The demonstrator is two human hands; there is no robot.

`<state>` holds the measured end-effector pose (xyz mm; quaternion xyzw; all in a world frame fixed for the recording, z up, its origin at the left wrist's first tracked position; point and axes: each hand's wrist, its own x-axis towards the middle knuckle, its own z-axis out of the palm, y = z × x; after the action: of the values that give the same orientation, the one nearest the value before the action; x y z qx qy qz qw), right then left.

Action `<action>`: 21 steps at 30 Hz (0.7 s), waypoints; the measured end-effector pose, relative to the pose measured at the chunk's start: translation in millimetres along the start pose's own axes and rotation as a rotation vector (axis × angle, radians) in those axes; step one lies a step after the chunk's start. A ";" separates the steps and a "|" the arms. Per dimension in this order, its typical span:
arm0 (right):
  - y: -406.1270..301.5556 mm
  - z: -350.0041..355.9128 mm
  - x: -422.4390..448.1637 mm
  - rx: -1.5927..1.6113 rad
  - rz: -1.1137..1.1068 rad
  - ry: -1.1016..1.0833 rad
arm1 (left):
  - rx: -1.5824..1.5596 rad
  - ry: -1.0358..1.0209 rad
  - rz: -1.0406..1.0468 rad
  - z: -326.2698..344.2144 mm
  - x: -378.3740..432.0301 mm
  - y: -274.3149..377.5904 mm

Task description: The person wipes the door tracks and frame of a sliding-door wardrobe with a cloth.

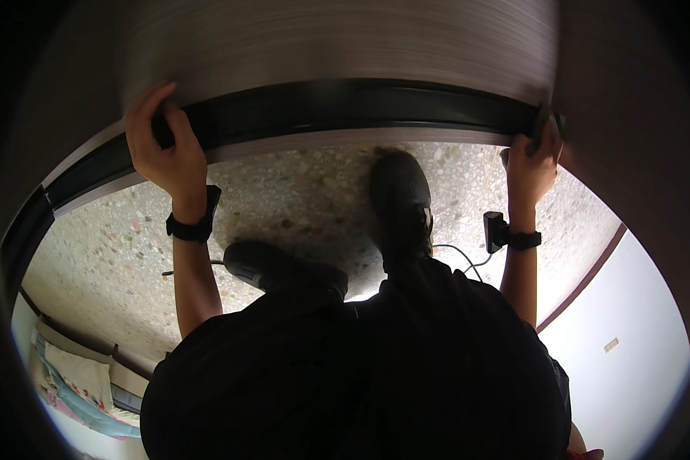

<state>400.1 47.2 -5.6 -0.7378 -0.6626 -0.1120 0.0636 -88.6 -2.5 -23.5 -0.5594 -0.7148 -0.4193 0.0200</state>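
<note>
A grey-brown wood-grain panel (pixel 345 46) spans the top of the view, with a long black strip (pixel 351 106) along its near side. My left hand (pixel 164 144) is at the strip's left part, its thumb and fingers apart, fingertips at or just above the panel. At the strip's right end, my right hand (pixel 535 161) has its fingers closed around a small dark object (pixel 555 121), too blurred to name. Each wrist wears a black strap with a small black device.
My shoes (pixel 399 190) stand on the speckled terrazzo floor (pixel 299 190), near a thin black cable (pixel 463 253). Folded cloths (pixel 80 379) lie at lower left. A white wall (pixel 627 299) with a wall plate (pixel 610 345) is at right; dark brown panels (pixel 615 115) flank the opening.
</note>
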 end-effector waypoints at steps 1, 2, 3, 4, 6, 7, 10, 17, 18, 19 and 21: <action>-5.3 -1.2 -0.7 0.056 -0.023 0.003 | 0.001 0.004 -0.002 0.1 -0.2 -0.3; -10.8 -2.2 -2.1 0.112 -0.045 0.007 | 0.002 0.005 0.002 -0.3 -0.4 -0.5; -18.5 -3.9 -3.6 0.169 -0.068 0.010 | 0.004 0.006 0.005 -0.7 -0.2 -0.5; -35.6 -13.0 -7.4 0.234 -0.035 -0.071 | 0.004 0.006 0.010 -0.3 -0.4 -0.7; -59.8 -26.0 -23.9 0.435 -0.083 -0.152 | 0.013 0.001 0.009 0.5 -0.5 -0.4; -72.4 -30.9 -32.2 0.538 -0.135 -0.215 | 0.015 -0.002 0.010 1.7 -0.1 0.3; -98.1 -38.9 -42.3 0.544 -0.246 -0.223 | 0.033 -0.002 0.027 0.0 0.3 2.1; -13.7 -5.2 -10.2 0.218 -0.019 -0.055 | -0.019 0.005 0.000 0.7 -1.7 -1.7; -17.2 -7.1 -7.4 0.230 0.010 -0.072 | -0.006 0.000 0.002 0.0 -1.7 -1.7; -21.8 -9.4 -4.3 0.242 0.037 -0.090 | 0.008 -0.004 0.003 -0.6 -2.0 -1.3; -41.2 -17.6 -1.0 0.218 0.054 -0.124 | 0.003 0.003 -0.004 -0.1 -2.0 0.8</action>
<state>357.7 46.7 9.0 -0.7494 -0.6535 0.0082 0.1056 -87.2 -4.1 -24.0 -0.5574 -0.7164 -0.4191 0.0211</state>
